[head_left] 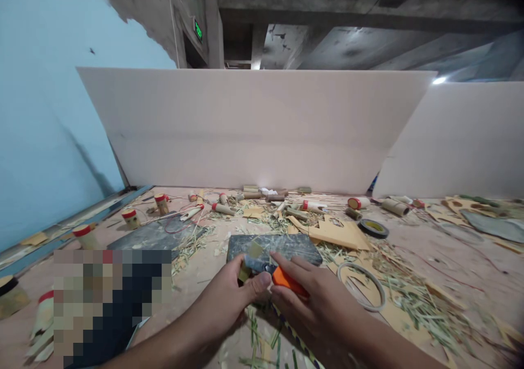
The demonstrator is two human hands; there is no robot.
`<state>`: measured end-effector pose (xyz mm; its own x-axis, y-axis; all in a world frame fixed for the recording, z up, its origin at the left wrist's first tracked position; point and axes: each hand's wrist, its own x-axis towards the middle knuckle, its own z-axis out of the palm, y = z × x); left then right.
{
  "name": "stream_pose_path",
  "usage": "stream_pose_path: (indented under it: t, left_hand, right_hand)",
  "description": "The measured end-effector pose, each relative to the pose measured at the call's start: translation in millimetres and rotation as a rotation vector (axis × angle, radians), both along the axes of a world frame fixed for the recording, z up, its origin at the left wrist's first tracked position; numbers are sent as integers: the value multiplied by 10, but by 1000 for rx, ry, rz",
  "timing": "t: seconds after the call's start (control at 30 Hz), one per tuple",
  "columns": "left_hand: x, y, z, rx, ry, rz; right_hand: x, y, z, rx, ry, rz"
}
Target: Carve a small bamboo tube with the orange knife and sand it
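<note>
Near the centre bottom, my right hand [309,287] is wrapped round an orange-handled tool [287,281]. The tool's dark and grey front end points left, toward my left hand [237,287]. Between the thumb and fingers of my left hand is a small greenish piece [244,272], partly hidden, that looks like bamboo. Both hands are close together at the near edge of a dark flat slab [282,244]. Where the tool's tip meets the piece is too small to make out.
Green shavings [429,309] litter the work surface. Red-banded bamboo pieces [131,219] stand at left. Black tape [373,228] and a pale ring [380,287] lie at right. A white panel [254,129] rises behind. A pixelated area covers the lower left.
</note>
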<state>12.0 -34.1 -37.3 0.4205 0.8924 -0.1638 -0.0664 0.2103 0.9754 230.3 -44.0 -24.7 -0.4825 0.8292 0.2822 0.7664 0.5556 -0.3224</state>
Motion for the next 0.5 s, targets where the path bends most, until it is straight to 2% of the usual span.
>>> stream_pose_path:
  t: [0.1, 0.2, 0.5]
  left_hand:
    - [25, -12, 12, 59, -77, -5]
    - [44, -18, 5, 76, -89, 5]
    - [-3, 74, 4, 300, 261, 170]
  right_hand:
    - [-43, -26, 10, -58, -34, 46]
    - [-69, -27, 1, -32, -61, 22]
    - [-143, -82, -120, 139, -122, -93]
